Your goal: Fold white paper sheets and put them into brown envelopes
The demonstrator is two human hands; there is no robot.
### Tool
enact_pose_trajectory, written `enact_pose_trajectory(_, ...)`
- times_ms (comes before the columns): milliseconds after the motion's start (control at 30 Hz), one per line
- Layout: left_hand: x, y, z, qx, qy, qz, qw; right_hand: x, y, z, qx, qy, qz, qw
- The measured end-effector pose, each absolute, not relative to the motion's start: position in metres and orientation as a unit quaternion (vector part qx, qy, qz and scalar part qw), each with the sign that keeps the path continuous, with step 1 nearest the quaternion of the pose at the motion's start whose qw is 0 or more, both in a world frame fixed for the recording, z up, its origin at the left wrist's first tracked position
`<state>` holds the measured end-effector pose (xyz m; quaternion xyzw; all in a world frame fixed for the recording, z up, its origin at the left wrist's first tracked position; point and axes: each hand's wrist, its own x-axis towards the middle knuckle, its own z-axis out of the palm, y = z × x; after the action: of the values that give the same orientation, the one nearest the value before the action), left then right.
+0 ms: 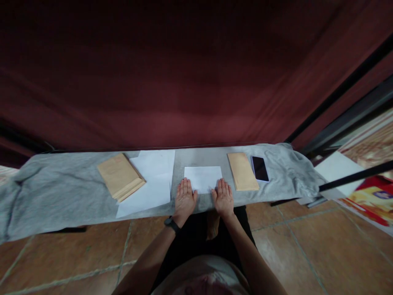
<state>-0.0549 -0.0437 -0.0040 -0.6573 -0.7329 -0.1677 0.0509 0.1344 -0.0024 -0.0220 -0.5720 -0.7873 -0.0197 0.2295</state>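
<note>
A white sheet of paper (pixel 203 177), wider than it is deep, lies flat on the grey cloth in front of me. My left hand (pixel 185 199) rests palm down at its lower left corner, fingers stretched out. At the lower right corner lies my right hand (pixel 223 198), flat with its fingers extended. Neither hand grips anything. Larger white sheets (pixel 156 176) overlap to the left, partly under a stack of brown envelopes (pixel 119 174). To the right are more brown envelopes (pixel 242 170).
A phone (pixel 260 168) with a dark screen lies right of the right-hand envelopes. The grey cloth (pixel 61 188) covers a long narrow surface, wrinkled at both ends. Behind it rises a dark red panel (pixel 196 102). At the far right are dark bars and a red and yellow printed item (pixel 373 196).
</note>
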Motion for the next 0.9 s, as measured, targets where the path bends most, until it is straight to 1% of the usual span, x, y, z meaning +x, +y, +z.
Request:
enact_pose_trajectory(267,-0.056,-0.042,-0.001,-0.632,-0.752,-0.177,0.065,0.133,0.000,-0.019,-0.632,-0.732,0.019,0.253)
enact_pose_trajectory(400,-0.051,-0.034,0.004,-0.663,-0.725,-0.172,0.065,0.120,0.004,-0.009,-0.595,-0.759,0.038,0.260)
enact_pose_trajectory(500,-0.044,-0.025,0.006,-0.703,-0.695,-0.148,0.040,0.107,0.008,-0.001,-0.538,-0.805,0.065,0.242)
enact_pose_trajectory(600,-0.039,-0.017,0.004,-0.725,-0.679,-0.114,0.011,0.095,0.012,0.004,-0.504,-0.834,0.091,0.207)
enact_pose_trajectory(733,-0.040,-0.012,0.000,-0.738,-0.670,-0.083,-0.006,0.088,0.014,0.004,-0.502,-0.843,0.097,0.165)
enact_pose_trajectory(900,-0.040,-0.011,-0.002,-0.725,-0.682,-0.092,0.002,0.087,0.016,0.001,-0.524,-0.833,0.086,0.156)
